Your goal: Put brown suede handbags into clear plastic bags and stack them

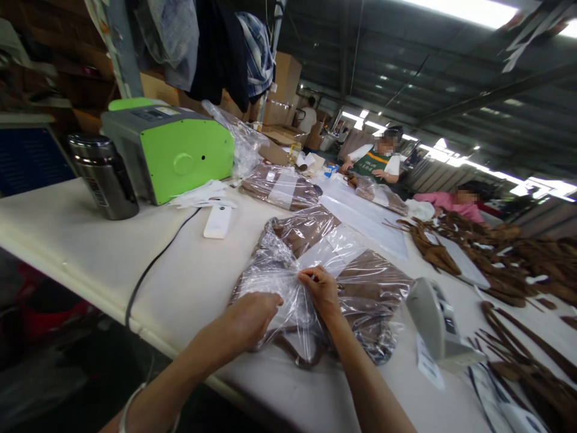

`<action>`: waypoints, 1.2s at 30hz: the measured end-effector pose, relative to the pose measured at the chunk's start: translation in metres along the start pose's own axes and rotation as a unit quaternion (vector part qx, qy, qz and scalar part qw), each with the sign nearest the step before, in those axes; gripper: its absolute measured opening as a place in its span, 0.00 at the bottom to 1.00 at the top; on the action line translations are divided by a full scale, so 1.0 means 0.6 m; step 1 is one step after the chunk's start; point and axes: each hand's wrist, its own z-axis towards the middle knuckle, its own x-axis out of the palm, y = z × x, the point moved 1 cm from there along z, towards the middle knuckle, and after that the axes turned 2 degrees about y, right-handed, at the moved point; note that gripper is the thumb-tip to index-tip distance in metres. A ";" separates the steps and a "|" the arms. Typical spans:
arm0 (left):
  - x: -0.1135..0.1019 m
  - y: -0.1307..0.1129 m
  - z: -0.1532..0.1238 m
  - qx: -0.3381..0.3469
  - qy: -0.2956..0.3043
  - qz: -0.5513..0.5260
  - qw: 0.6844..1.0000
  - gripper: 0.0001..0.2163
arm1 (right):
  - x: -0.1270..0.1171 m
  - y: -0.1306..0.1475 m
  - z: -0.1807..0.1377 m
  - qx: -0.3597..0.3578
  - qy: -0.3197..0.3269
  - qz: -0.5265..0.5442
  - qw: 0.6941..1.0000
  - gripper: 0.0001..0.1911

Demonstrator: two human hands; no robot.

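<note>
In front of me on the white table lies a brown garment (372, 273) inside a clear plastic bag (265, 273). A white paper sheet shows through the film near its middle. My right hand (322, 291) pinches the plastic at the centre, where the film gathers into creases running outward. My left hand (255, 319) is curled on the bag's left side, its fingers closed on the wrinkled film. A brown loop (300, 355) of the garment shows through at the near edge.
A green and grey machine (187, 153) and a steel thermos (103, 177) stand at the left, with a black cable (155, 261) crossing the table. Right of the bag stands a white device (439, 322). Brown straps (505, 252) pile up farther right. Another bagged garment (283, 186) lies behind; two people work beyond.
</note>
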 end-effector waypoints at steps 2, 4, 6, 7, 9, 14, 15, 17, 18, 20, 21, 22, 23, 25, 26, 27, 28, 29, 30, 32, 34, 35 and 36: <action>-0.007 -0.020 0.011 0.000 -0.032 0.035 0.999 0.12 | 0.004 -0.006 0.001 0.031 -0.017 0.026 0.999 0.15; -0.014 -0.035 0.034 -0.009 -0.053 0.076 0.996 0.10 | 0.007 -0.007 0.002 0.061 -0.025 0.039 0.997 0.21; -0.015 -0.039 0.068 -0.041 -0.053 0.106 0.992 0.09 | 0.008 -0.003 0.002 0.074 -0.023 0.040 0.996 0.23; -0.014 -0.035 0.087 -0.066 -0.043 0.104 0.991 0.08 | 0.007 0.000 0.002 0.077 -0.023 0.041 0.996 0.23; -0.006 -0.022 0.124 -0.115 -0.013 0.074 0.991 0.08 | 0.005 0.005 0.002 0.083 -0.022 0.041 0.995 0.23; 0.021 0.018 0.172 -0.183 0.008 0.003 0.983 0.09 | 0.001 0.005 0.007 0.110 -0.008 0.010 0.994 0.21; 0.026 0.023 0.175 -0.194 0.007 -0.011 0.981 0.09 | 0.001 0.003 0.008 0.110 -0.004 0.003 0.994 0.21; 0.035 0.029 0.180 -0.213 0.006 -0.038 0.976 0.09 | 0.002 -0.001 0.007 0.100 -0.001 -0.015 0.995 0.19; 0.039 0.032 0.182 -0.219 0.006 -0.051 0.974 0.09 | 0.003 -0.002 0.007 0.092 -0.001 -0.030 0.995 0.19; 0.047 0.035 0.188 -0.225 0.004 -0.072 0.972 0.09 | 0.005 -0.003 0.006 0.080 -0.002 -0.072 0.994 0.18; 0.051 0.036 0.190 -0.227 0.002 -0.081 0.971 0.09 | 0.006 -0.002 0.006 0.077 -0.002 -0.093 0.993 0.17; 0.054 0.037 0.193 -0.228 -0.002 -0.088 0.970 0.09 | 0.006 -0.001 0.008 0.076 -0.002 -0.112 0.991 0.17; 0.056 0.038 0.195 -0.230 -0.007 -0.094 0.969 0.09 | 0.004 0.002 0.009 0.079 -0.001 -0.125 0.989 0.16; 0.060 0.042 0.197 -0.232 -0.016 -0.102 0.967 0.09 | -0.008 0.011 0.011 0.087 -0.001 -0.133 0.987 0.16; 0.061 0.044 0.198 -0.233 -0.019 -0.105 0.967 0.10 | -0.021 0.015 0.010 0.089 -0.003 -0.127 0.988 0.17; 0.062 0.046 0.198 -0.233 -0.021 -0.110 0.966 0.10 | -0.040 0.019 0.006 0.090 -0.010 -0.114 0.989 0.18; 0.063 0.049 0.198 -0.233 -0.021 -0.114 0.965 0.10 | -0.065 0.022 -0.002 0.090 -0.019 -0.094 0.991 0.19; 0.064 0.052 0.199 -0.233 -0.021 -0.120 0.965 0.10 | -0.098 0.022 -0.014 0.088 -0.034 -0.075 0.993 0.20; 0.064 0.055 0.200 -0.232 -0.021 -0.125 0.965 0.10 | -0.138 0.019 -0.029 0.088 -0.056 -0.061 0.993 0.21; 0.066 0.060 0.201 -0.227 -0.019 -0.136 0.964 0.11 | -0.236 0.001 -0.070 0.098 -0.117 -0.074 0.986 0.23; 0.067 0.062 0.202 -0.220 -0.016 -0.145 0.965 0.13 | -0.347 -0.031 -0.117 0.146 -0.199 -0.139 0.959 0.24; 0.067 0.063 0.202 -0.214 -0.014 -0.149 0.965 0.14 | -0.400 -0.049 -0.140 0.177 -0.232 -0.178 0.940 0.25; 0.067 0.063 0.203 -0.208 -0.011 -0.153 0.966 0.14 | -0.448 -0.068 -0.161 0.206 -0.257 -0.214 0.920 0.26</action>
